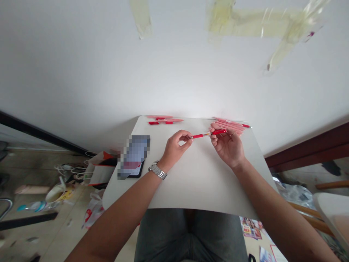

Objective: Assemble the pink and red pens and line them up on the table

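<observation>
A red pen (198, 136) with a clear middle section is held nearly level above the white table (188, 182). My left hand (177, 145) pinches its metal tip between thumb and fingers. At the other end, my right hand (227, 145) has its palm turned up and its fingers closed on the red clip end. Behind my right hand lies a bundle of pink-red pens (231, 126), partly hidden by the fingers. Several more red pens (163, 123) rest at the table's back left.
A phone (133, 156), partly pixelated, lies at the table's left edge. The back edge meets a white wall (174, 72) with old tape on it. Bags (102, 171) and a plastic bottle (35, 206) are on the floor to the left; a chair (332, 207) is at right.
</observation>
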The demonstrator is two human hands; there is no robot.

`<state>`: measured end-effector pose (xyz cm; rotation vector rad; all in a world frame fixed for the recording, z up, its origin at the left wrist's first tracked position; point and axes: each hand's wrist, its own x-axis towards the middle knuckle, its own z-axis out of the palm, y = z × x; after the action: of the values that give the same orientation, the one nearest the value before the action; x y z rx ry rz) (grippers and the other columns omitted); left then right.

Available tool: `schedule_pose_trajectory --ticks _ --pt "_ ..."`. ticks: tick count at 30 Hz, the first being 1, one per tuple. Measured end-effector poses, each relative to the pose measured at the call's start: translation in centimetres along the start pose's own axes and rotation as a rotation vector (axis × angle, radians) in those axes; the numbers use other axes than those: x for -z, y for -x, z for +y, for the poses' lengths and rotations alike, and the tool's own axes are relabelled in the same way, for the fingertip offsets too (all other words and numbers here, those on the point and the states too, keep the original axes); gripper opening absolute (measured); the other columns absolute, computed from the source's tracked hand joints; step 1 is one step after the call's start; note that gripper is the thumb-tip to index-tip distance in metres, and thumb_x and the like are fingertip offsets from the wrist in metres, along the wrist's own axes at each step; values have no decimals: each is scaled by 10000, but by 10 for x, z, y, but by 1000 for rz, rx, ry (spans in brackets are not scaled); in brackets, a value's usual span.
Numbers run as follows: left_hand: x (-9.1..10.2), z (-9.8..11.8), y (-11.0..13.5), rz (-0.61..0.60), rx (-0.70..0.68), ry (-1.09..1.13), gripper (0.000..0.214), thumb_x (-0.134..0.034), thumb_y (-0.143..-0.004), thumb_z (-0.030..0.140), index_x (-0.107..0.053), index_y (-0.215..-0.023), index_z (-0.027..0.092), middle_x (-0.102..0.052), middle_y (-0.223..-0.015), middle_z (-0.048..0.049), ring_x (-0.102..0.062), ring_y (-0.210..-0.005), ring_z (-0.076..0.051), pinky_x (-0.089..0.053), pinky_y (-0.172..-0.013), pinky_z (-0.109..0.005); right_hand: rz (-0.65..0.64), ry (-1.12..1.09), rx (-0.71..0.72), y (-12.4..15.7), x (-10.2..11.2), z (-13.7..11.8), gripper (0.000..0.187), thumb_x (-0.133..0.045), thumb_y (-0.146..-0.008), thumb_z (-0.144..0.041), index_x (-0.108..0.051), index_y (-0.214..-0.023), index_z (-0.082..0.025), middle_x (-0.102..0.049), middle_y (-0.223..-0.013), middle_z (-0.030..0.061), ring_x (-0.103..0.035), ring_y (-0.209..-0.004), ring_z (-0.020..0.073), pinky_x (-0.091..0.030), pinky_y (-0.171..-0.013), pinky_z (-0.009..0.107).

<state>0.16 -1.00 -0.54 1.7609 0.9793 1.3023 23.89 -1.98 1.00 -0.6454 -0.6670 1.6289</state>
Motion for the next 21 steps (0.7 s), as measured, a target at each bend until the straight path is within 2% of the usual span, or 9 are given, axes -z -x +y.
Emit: schedule_pose_trajectory --ticks 9,17,21 --pt "0 0 0 -2 6 14 136 -718 -944 311 -703 -1018 197 -738 -1003 -43 -705 -916 -161 -578 -914 -303 1 134 30 -2 3 0 386 -507 -1012 -424 -753 -1220 -212 -735 -1124 63 -686 -850 143 -647 -819 247" --pt "0 2 0 -5 16 28 137 -729 -940 308 -703 -1011 195 -734 -997 -42 -703 -910 -159 -571 -905 -300 -8 63 14 0 1 0 409 -533 -985 -455 -759 -1211 -199 -751 -1092 61 -685 -829 139 -650 -796 232" --pt "2 3 -1 22 71 130 190 -764 -921 353 -707 -1011 195 -727 -988 -44 -701 -923 -165 -564 -906 -302 5 96 14 1 0 0 431 -520 -982 -470 -775 -1193 -195 -762 -1172 76 -699 -845 151 -650 -804 244"
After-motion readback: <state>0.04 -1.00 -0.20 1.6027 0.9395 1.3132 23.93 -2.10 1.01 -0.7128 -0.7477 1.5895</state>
